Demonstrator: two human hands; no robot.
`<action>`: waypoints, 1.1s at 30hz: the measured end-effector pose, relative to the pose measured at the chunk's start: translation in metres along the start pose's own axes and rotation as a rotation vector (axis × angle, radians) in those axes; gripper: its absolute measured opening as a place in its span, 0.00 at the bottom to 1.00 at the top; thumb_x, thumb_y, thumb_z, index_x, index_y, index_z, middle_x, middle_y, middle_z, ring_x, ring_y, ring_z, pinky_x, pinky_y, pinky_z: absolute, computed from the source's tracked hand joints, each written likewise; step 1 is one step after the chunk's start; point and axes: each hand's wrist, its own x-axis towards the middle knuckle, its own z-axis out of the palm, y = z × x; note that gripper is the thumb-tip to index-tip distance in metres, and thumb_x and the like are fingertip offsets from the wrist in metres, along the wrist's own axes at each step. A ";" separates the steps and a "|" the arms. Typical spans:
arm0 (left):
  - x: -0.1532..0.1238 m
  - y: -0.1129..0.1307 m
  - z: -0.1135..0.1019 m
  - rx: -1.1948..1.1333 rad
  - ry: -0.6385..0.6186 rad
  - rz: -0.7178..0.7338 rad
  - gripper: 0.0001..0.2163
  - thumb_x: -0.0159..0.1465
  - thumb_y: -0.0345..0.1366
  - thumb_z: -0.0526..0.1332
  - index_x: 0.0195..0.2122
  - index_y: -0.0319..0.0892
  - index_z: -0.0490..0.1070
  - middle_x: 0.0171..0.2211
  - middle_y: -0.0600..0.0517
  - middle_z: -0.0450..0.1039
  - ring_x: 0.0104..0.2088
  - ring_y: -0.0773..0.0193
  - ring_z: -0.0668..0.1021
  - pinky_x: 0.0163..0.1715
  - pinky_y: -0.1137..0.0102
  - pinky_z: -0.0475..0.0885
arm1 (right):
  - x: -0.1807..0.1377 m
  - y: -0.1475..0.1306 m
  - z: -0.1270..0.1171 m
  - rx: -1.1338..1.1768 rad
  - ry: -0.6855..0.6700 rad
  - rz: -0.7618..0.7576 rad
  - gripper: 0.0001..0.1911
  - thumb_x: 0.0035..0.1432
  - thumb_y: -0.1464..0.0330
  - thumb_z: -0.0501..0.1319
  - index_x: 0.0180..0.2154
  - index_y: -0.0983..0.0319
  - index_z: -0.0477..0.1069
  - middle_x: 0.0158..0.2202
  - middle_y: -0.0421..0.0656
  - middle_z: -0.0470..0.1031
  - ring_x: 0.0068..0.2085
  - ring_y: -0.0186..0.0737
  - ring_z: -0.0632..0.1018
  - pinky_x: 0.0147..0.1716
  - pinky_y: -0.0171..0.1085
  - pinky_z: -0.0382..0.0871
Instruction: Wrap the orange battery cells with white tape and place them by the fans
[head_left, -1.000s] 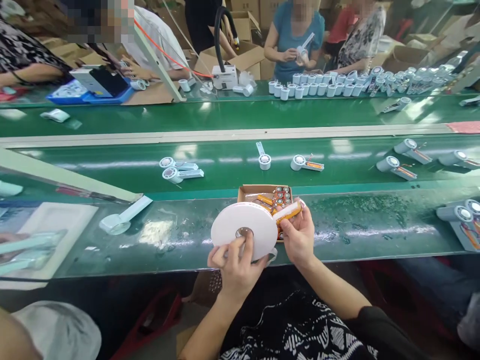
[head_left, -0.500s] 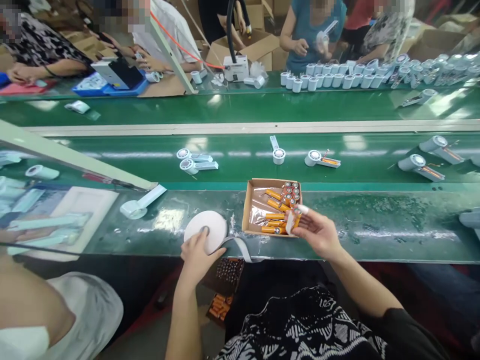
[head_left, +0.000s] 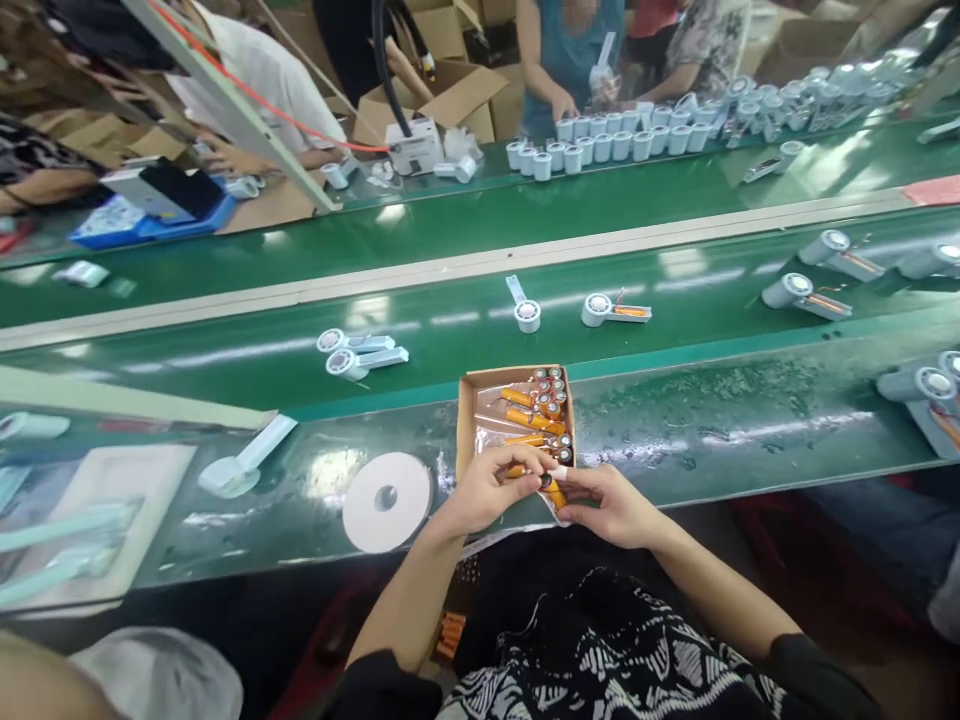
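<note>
- We see the left hand [head_left: 487, 487] and the right hand [head_left: 607, 505] meeting at the near edge of the green counter [head_left: 712, 430]; between them they pinch an orange battery [head_left: 553, 490], fingers of both closed on it; a bit of white tape sits at its upper end, though it is too small for us to read more.
- The battery is just in front of the near wall of a shallow cardboard box [head_left: 466, 420]; the left hand overlaps that wall; inside the box lie more orange batteries [head_left: 529, 415], some flat, some packed end-up in the far right corner.
- To the left of the box a white tape roll [head_left: 387, 500] lies flat on the counter, well clear of either hand; a loose tail of tape trails along the counter edge toward the left forearm.
- Farther left a pale fan part [head_left: 244, 458] rests on the counter; beyond it a white tray [head_left: 161, 480] holds long pale pieces.
- On the belt [head_left: 225, 350] behind the box we count several small white fans [head_left: 360, 352], two of them to the left, two near the middle, more to the right.
- Across the far counter other people work beside a row of white cylinders [head_left: 622, 145]; their hands are well apart from ours.
</note>
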 end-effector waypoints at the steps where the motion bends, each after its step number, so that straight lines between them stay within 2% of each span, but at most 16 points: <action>1: 0.004 0.000 0.002 -0.026 0.000 0.003 0.16 0.70 0.51 0.67 0.36 0.42 0.77 0.40 0.45 0.82 0.42 0.57 0.84 0.44 0.64 0.79 | -0.002 0.000 -0.003 0.005 -0.019 0.037 0.24 0.62 0.62 0.72 0.58 0.60 0.79 0.42 0.44 0.83 0.40 0.40 0.84 0.51 0.43 0.81; 4: 0.019 0.005 0.011 0.142 -0.011 0.068 0.14 0.72 0.47 0.65 0.35 0.43 0.78 0.35 0.48 0.80 0.38 0.60 0.81 0.42 0.66 0.76 | -0.005 0.001 -0.012 0.063 -0.098 0.121 0.23 0.60 0.61 0.74 0.55 0.61 0.79 0.38 0.42 0.81 0.37 0.38 0.83 0.46 0.40 0.81; 5: 0.027 0.008 0.013 0.215 -0.064 0.088 0.13 0.73 0.46 0.64 0.36 0.43 0.78 0.36 0.48 0.80 0.39 0.61 0.81 0.43 0.66 0.76 | -0.004 0.002 -0.015 0.091 -0.118 0.133 0.23 0.59 0.61 0.75 0.53 0.61 0.79 0.36 0.41 0.81 0.36 0.38 0.82 0.44 0.39 0.81; 8: 0.070 0.013 0.005 0.284 -0.378 0.078 0.12 0.73 0.46 0.64 0.42 0.45 0.81 0.42 0.48 0.82 0.43 0.59 0.82 0.46 0.66 0.76 | 0.002 0.008 -0.021 0.214 -0.073 0.091 0.22 0.56 0.60 0.77 0.48 0.62 0.80 0.34 0.42 0.80 0.36 0.39 0.82 0.42 0.39 0.80; 9: 0.091 0.013 -0.002 0.305 -0.399 0.056 0.13 0.73 0.48 0.63 0.45 0.45 0.80 0.44 0.47 0.82 0.44 0.58 0.82 0.47 0.66 0.76 | 0.005 0.011 -0.023 0.271 -0.019 0.060 0.23 0.55 0.60 0.78 0.49 0.62 0.79 0.35 0.43 0.81 0.36 0.40 0.83 0.43 0.40 0.81; 10: 0.115 0.011 -0.011 0.373 -0.334 0.028 0.16 0.73 0.51 0.61 0.48 0.44 0.80 0.47 0.46 0.82 0.46 0.57 0.83 0.49 0.65 0.76 | 0.007 0.013 -0.025 0.327 0.048 0.030 0.26 0.54 0.60 0.78 0.51 0.61 0.78 0.37 0.44 0.82 0.37 0.41 0.83 0.43 0.41 0.81; 12: 0.168 0.006 -0.030 0.685 -0.026 -0.080 0.22 0.76 0.54 0.53 0.56 0.44 0.76 0.54 0.42 0.79 0.52 0.53 0.81 0.54 0.61 0.75 | 0.010 0.016 -0.029 0.406 0.186 -0.014 0.31 0.52 0.60 0.80 0.55 0.58 0.76 0.41 0.46 0.83 0.39 0.43 0.84 0.44 0.44 0.81; 13: 0.194 0.003 -0.038 0.896 0.115 -0.181 0.25 0.77 0.55 0.49 0.60 0.43 0.74 0.58 0.40 0.77 0.56 0.51 0.79 0.56 0.59 0.73 | 0.010 0.017 -0.031 0.426 0.247 -0.030 0.32 0.51 0.61 0.80 0.56 0.57 0.76 0.43 0.47 0.84 0.40 0.44 0.85 0.45 0.45 0.82; 14: 0.218 0.001 -0.045 1.088 0.200 -0.303 0.28 0.77 0.57 0.46 0.63 0.42 0.71 0.61 0.38 0.74 0.59 0.47 0.77 0.58 0.57 0.72 | 0.009 0.018 -0.033 0.433 0.299 -0.041 0.33 0.50 0.61 0.81 0.57 0.57 0.75 0.45 0.47 0.84 0.41 0.45 0.85 0.45 0.46 0.82; 16: 0.259 -0.002 -0.055 1.330 0.218 -0.517 0.34 0.74 0.62 0.46 0.64 0.38 0.70 0.62 0.33 0.73 0.61 0.41 0.76 0.58 0.54 0.72 | 0.005 0.018 -0.037 0.425 0.371 -0.053 0.34 0.50 0.62 0.81 0.57 0.56 0.75 0.46 0.48 0.84 0.44 0.47 0.85 0.46 0.47 0.82; 18: 0.285 -0.004 -0.059 1.392 0.147 -0.602 0.36 0.72 0.63 0.48 0.61 0.34 0.73 0.57 0.29 0.75 0.57 0.38 0.79 0.55 0.54 0.74 | -0.002 0.017 -0.041 0.405 0.421 -0.057 0.34 0.50 0.62 0.81 0.57 0.56 0.75 0.46 0.49 0.84 0.45 0.49 0.85 0.46 0.48 0.82; 22: 0.300 -0.010 -0.064 1.460 -0.068 -0.535 0.23 0.69 0.50 0.61 0.55 0.37 0.78 0.54 0.33 0.78 0.54 0.42 0.80 0.52 0.58 0.75 | -0.023 0.014 -0.055 0.367 0.518 -0.076 0.34 0.49 0.61 0.81 0.57 0.56 0.76 0.46 0.49 0.84 0.46 0.52 0.86 0.48 0.50 0.81; 25: 0.291 -0.021 -0.073 1.494 -0.299 -0.403 0.17 0.61 0.37 0.68 0.53 0.45 0.80 0.54 0.41 0.79 0.54 0.48 0.80 0.52 0.62 0.75 | -0.032 0.012 -0.071 0.355 0.609 -0.089 0.34 0.48 0.61 0.82 0.56 0.55 0.76 0.46 0.50 0.84 0.45 0.53 0.86 0.47 0.52 0.82; 28: 0.280 -0.035 -0.078 1.511 -0.453 -0.273 0.16 0.57 0.28 0.70 0.46 0.46 0.82 0.54 0.44 0.79 0.56 0.50 0.77 0.55 0.64 0.74 | -0.018 0.003 -0.089 0.310 0.674 -0.103 0.36 0.46 0.60 0.82 0.56 0.55 0.75 0.46 0.51 0.84 0.46 0.55 0.86 0.47 0.53 0.81; 31: 0.277 -0.044 -0.069 1.529 -0.508 -0.177 0.08 0.60 0.28 0.71 0.41 0.42 0.81 0.48 0.43 0.80 0.56 0.50 0.76 0.58 0.61 0.73 | 0.015 -0.016 -0.102 0.150 0.702 -0.160 0.37 0.45 0.54 0.81 0.55 0.56 0.75 0.45 0.51 0.84 0.46 0.56 0.85 0.47 0.56 0.81; 33: 0.274 -0.042 -0.063 1.542 -0.504 -0.139 0.06 0.67 0.33 0.69 0.44 0.40 0.79 0.47 0.44 0.79 0.53 0.53 0.78 0.56 0.59 0.75 | 0.037 -0.034 -0.103 -0.059 0.738 -0.220 0.35 0.48 0.49 0.78 0.53 0.57 0.76 0.42 0.50 0.85 0.43 0.55 0.85 0.44 0.55 0.81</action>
